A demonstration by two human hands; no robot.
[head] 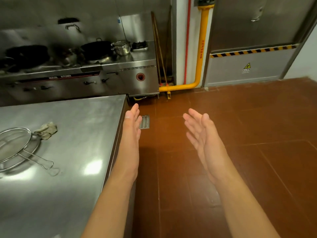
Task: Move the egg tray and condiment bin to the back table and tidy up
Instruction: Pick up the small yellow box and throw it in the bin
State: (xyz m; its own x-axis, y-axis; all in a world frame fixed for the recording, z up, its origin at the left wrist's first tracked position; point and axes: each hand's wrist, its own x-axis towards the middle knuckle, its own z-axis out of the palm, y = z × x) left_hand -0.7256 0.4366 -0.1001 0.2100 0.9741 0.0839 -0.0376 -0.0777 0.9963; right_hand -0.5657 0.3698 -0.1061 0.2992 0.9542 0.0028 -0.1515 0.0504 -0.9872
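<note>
Neither an egg tray nor a condiment bin is in view. My left hand (131, 125) is held out flat, palm facing right, just past the right edge of a steel table (77, 152). My right hand (201, 133) is out over the floor with its fingers spread, palm facing left. Both hands are empty and about a forearm's width apart. On the table's left side lie wire mesh strainers (17, 148) and a crumpled rag (46, 130).
A steel wok range (82, 73) with woks and a small steel pot (122, 47) runs along the back. A yellow pipe (200, 54) stands beside a steel door (253, 40). Red-brown floor tiles (240, 134) with a small drain grate (145, 121) lie to the right.
</note>
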